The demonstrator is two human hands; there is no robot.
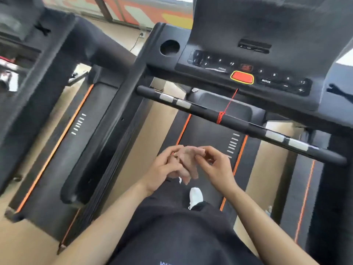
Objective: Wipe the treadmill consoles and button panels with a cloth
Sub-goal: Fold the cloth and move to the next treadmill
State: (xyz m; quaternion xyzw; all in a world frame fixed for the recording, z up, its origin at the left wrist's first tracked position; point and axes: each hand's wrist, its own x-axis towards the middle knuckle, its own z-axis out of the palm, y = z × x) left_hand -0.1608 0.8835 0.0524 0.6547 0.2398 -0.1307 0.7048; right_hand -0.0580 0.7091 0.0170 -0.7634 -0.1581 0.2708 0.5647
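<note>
- Below the camera, a person is standing on the black belt (208, 127) of a treadmill, a white shoe (195, 197) showing under dark clothes.
- Tan flooring (141, 150) is running between this machine and a second treadmill (63, 142) at the left; orange stripes are lining the belt edges, and an orange-patterned wall (145, 12) is lying beyond.
- The console (246, 41) is sitting at the treadmill's front end, its button panel (248, 71) stretching left to right, slanting down toward the right.
- Readable on the panel: "MODE", and the numbers 3, 6 and 12; smaller markings are blurred.
- A red, yellow-rimmed button (242, 77) is sitting at the panel's middle, a red cord (227, 106) hanging from it and knotted on the crossbar (238, 124).
- The left hand (162, 169) and right hand (215, 167) are meeting over the belt, fingers curled and pinching a small pinkish cloth (186, 165) between them, well short of the console.
</note>
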